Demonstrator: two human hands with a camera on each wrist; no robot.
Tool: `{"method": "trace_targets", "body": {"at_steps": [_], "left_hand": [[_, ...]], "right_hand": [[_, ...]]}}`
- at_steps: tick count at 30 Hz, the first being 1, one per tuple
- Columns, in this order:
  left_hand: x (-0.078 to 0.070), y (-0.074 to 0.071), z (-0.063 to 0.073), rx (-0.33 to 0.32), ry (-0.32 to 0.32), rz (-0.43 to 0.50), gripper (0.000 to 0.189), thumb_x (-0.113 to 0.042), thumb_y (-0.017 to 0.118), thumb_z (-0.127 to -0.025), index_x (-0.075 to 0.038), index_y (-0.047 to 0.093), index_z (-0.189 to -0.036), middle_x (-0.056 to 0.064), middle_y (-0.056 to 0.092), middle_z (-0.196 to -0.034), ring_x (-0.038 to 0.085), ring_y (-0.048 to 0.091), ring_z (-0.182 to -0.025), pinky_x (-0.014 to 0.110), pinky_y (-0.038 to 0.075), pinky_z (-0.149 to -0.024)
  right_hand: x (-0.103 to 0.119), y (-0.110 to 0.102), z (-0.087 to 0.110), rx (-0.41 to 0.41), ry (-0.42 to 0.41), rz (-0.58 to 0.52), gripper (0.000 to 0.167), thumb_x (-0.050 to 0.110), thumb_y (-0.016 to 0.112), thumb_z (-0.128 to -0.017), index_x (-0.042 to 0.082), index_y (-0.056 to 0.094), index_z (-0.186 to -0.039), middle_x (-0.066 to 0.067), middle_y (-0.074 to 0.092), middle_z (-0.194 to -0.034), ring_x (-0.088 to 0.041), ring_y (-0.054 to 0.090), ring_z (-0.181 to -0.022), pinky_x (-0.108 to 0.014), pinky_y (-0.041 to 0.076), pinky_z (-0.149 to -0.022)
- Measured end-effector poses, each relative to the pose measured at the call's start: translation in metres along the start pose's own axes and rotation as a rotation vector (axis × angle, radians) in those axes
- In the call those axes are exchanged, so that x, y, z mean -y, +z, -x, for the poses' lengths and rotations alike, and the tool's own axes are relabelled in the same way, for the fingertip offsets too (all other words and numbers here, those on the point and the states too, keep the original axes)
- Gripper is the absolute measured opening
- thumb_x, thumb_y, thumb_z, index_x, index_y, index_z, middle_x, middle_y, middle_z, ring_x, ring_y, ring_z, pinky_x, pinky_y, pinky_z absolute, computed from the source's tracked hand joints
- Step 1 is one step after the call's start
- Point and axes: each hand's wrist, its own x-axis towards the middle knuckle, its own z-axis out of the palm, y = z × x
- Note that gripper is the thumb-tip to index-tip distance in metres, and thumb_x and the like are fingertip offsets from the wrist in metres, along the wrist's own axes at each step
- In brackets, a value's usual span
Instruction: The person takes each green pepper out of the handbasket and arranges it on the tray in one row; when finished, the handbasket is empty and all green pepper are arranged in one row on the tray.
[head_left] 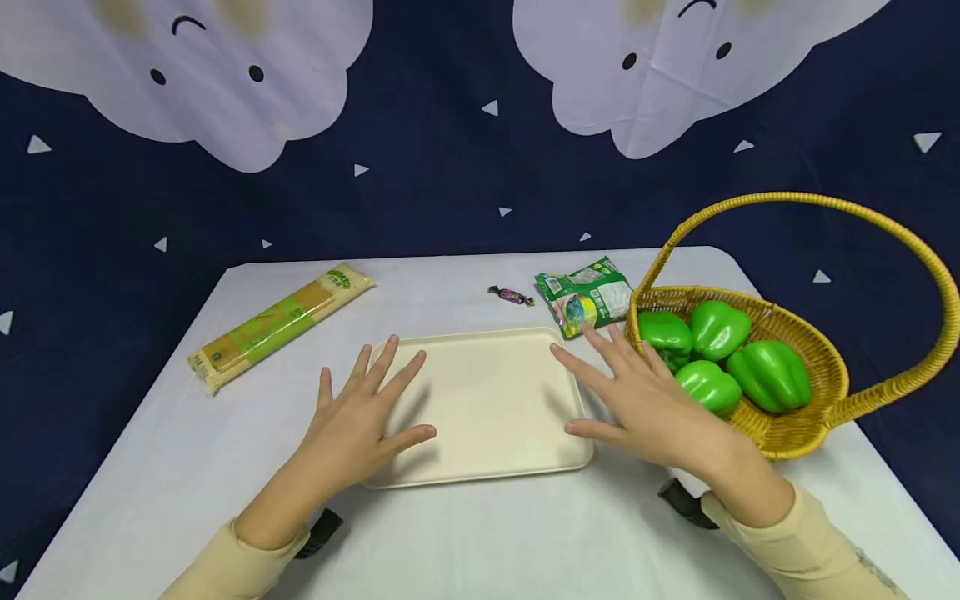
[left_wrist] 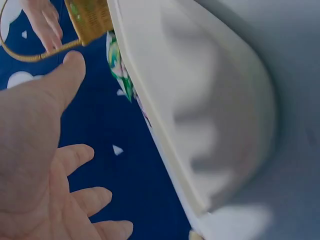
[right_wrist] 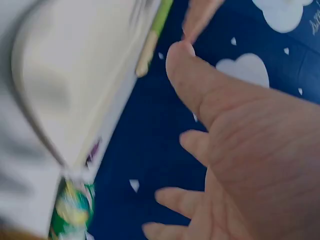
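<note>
A cream rectangular tray [head_left: 487, 408] lies on the white table, with only shadows on its surface. My left hand [head_left: 360, 421] is spread over the tray's left edge, fingers splayed and holding nothing. Over the right edge hovers my right hand [head_left: 645, 408], its fingers also spread and bare. In the left wrist view the left thumb and fingers [left_wrist: 75, 157] stretch out beside the tray [left_wrist: 165, 75]. The right wrist view has the right thumb and fingers [right_wrist: 195, 145] extended, with the tray [right_wrist: 65, 60] to their left.
A yellow wicker basket [head_left: 832, 367] holding several green bell peppers [head_left: 772, 375] stands at the right. Behind the tray lie a green snack bag [head_left: 592, 292] and a purple-wrapped candy [head_left: 512, 295]. At the back left is a long packet of noodles [head_left: 281, 325]. A dark blue cloth hangs behind.
</note>
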Motion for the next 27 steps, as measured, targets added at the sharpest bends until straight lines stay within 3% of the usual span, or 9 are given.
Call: {"method": "trace_targets", "body": {"at_steps": [5, 9, 12, 21, 27], "left_hand": [[0.022, 0.001, 0.005, 0.020, -0.048, 0.084, 0.100, -0.067, 0.078, -0.089, -0.033, 0.030, -0.171, 0.013, 0.019, -0.181, 0.053, 0.023, -0.163, 0.092, 0.014, -0.116], [0.039, 0.004, 0.010, 0.051, -0.094, 0.122, 0.110, -0.073, 0.079, -0.084, -0.032, 0.028, -0.172, 0.017, 0.019, -0.180, 0.056, 0.022, -0.162, 0.092, 0.013, -0.116], [0.050, 0.005, 0.014, 0.069, -0.115, 0.144, 0.116, -0.075, 0.081, -0.080, -0.029, 0.027, -0.172, 0.019, 0.019, -0.179, 0.058, 0.022, -0.161, 0.093, 0.014, -0.114], [0.071, 0.013, 0.025, 0.150, -0.109, 0.260, 0.126, -0.072, 0.088, -0.073, -0.020, 0.028, -0.172, 0.028, 0.020, -0.177, 0.063, 0.022, -0.158, 0.093, 0.018, -0.112], [0.080, 0.017, 0.028, 0.178, -0.070, 0.334, 0.132, -0.067, 0.094, -0.067, -0.019, 0.030, -0.171, 0.028, 0.021, -0.177, 0.063, 0.019, -0.159, 0.094, 0.012, -0.113]], "right_hand": [[-0.027, -0.029, 0.011, 0.053, 0.030, -0.078, 0.082, 0.058, 0.067, -0.102, 0.034, 0.029, -0.171, -0.023, 0.022, -0.178, -0.054, 0.028, -0.160, -0.079, 0.029, -0.122], [-0.051, -0.044, 0.020, 0.084, 0.072, -0.086, 0.083, 0.055, 0.069, -0.102, 0.030, 0.031, -0.171, -0.027, 0.026, -0.175, -0.058, 0.043, -0.150, -0.078, 0.044, -0.111], [-0.068, -0.052, 0.024, 0.124, 0.125, -0.084, 0.086, 0.053, 0.073, -0.100, 0.029, 0.031, -0.171, -0.029, 0.027, -0.174, -0.061, 0.042, -0.148, -0.082, 0.044, -0.107], [-0.118, -0.057, 0.035, 0.184, 0.122, -0.027, 0.094, 0.016, 0.094, -0.081, 0.001, 0.046, -0.159, -0.041, 0.049, -0.154, -0.064, 0.049, -0.138, -0.076, 0.048, -0.105], [-0.135, -0.051, 0.040, 0.245, 0.173, -0.058, 0.092, 0.013, 0.096, -0.077, -0.001, 0.050, -0.155, -0.039, 0.060, -0.143, -0.058, 0.061, -0.126, -0.069, 0.056, -0.098]]}}
